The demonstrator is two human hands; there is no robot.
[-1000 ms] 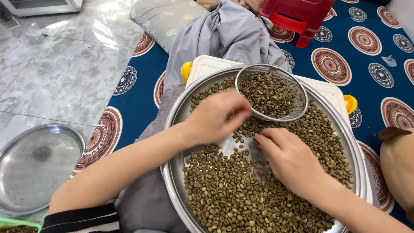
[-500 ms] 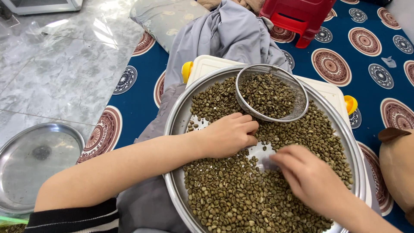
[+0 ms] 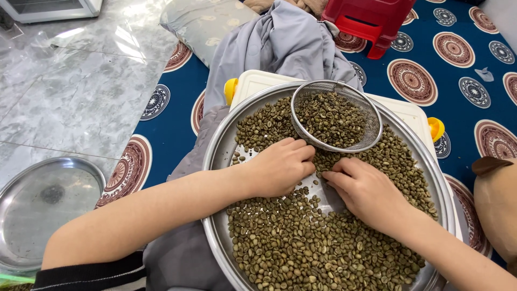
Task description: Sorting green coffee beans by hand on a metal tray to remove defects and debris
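— So, where are your hands?

— Both are down in the tray [image 3: 215, 156], the big round steel one on my lap. My left hand [image 3: 280, 167] lies on the beans [image 3: 301, 248] near the middle, fingers curled in together, knuckles up. Whether it has any beans pinched under the fingertips I cannot tell; the palm hides them.

— And the right?

— My right hand [image 3: 366, 191] is just beside it, fingers bent and close together, tips pressed on the beans at the edge of a bare patch of tray. Again I cannot tell if it grips anything. The two hands are near each other but not touching.

— Where are the beans?

— Greenish-brown, spread over most of the tray: a thick heap toward me, a band along the far and right side, and a thin scatter between my hands where the metal shows. More fill the sieve [image 3: 371, 116], a round wire one sitting in the far part of the tray, just beyond my fingertips.

— What is around you?

— Under the tray, a white board [image 3: 253, 81] with yellow knobs, and grey cloth [image 3: 285, 43] across my lap. On the left, on the marble floor [image 3: 81, 91], another steel tray [image 3: 48, 210], nearly bare. A blue mat [image 3: 172, 124] with round patterns lies underneath, and a red stool [image 3: 371, 19] stands beyond.
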